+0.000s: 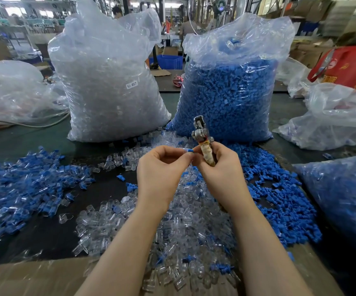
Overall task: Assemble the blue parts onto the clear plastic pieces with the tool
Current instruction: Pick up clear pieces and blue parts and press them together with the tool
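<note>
L hand (162, 167) pinches small blue part (189, 151); R hand (217, 165) grips upright metal tool (202, 137) w/ wrapped handle.

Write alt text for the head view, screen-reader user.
Two hands meet above a table: the left hand pinches a small blue part, the right hand holds a metal tool upright. Loose clear pieces lie below; behind stand a bag of clear pieces and a bag of blue parts.
</note>
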Motion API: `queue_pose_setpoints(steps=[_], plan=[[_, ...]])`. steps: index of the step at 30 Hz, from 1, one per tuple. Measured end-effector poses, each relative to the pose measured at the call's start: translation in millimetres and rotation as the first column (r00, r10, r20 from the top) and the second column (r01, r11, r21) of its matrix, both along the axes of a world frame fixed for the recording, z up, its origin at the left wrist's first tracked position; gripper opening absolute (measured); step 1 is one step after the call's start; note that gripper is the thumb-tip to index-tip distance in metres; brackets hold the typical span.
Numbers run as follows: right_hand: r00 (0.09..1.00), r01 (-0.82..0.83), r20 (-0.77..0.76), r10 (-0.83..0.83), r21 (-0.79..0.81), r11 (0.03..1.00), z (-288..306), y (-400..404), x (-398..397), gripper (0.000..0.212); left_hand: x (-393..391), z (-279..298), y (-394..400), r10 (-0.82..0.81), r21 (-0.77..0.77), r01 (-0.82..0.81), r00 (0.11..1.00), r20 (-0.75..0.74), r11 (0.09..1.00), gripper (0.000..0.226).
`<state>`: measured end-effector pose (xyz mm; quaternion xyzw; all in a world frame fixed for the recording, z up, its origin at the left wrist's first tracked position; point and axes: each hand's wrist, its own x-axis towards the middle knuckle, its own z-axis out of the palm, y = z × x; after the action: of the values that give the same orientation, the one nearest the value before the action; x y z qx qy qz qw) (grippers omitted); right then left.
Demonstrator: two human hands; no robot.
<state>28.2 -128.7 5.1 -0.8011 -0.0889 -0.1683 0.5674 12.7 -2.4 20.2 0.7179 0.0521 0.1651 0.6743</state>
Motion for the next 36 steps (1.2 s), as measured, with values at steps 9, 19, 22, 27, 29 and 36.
queue_pose_setpoints(steps=[9, 19, 22, 27, 29, 36], plan=[[0.974, -0.16, -0.168, 0.155, -0.016, 0.987, 2.1, -14.3, -2.3, 0.014, 4.2, -2.0, 6.4, -0.031, -0.029, 0.032, 0.999, 0.038, 0.999, 0.009], [0.939, -0.274, -0.249, 0.235, -0.135, 0.952, 3.9, -20.0, -4.8, 0.014, 5.0, -1.2, 9.6, -0.089, -0.106, 0.102, 0.989, 0.12, 0.989, 0.01], [0.942, -0.273, -0.251, 0.222, -0.188, 0.944, 2.3, -19.8, -3.6, 0.015, 5.1, -1.6, 10.5, -0.106, -0.108, 0.119, 0.987, 0.125, 0.987, 0.009], [0.952, -0.241, -0.241, 0.187, -0.219, 0.945, 0.4, -18.1, -3.0, 0.023, 6.0, -2.0, 12.5, -0.105, -0.104, 0.12, 0.985, 0.136, 0.987, 0.004], [0.959, -0.228, -0.226, 0.174, -0.241, 0.944, 0.0, -16.8, -3.6, 0.024, 5.9, -2.2, 12.7, -0.112, -0.106, 0.127, 0.984, 0.137, 0.986, 0.004], [0.96, -0.221, -0.233, 0.154, -0.294, 0.93, -1.3, -15.1, -2.6, 0.02, 8.3, -2.2, 19.2, -0.16, -0.177, 0.162, 0.987, 0.029, 0.971, 0.004]])
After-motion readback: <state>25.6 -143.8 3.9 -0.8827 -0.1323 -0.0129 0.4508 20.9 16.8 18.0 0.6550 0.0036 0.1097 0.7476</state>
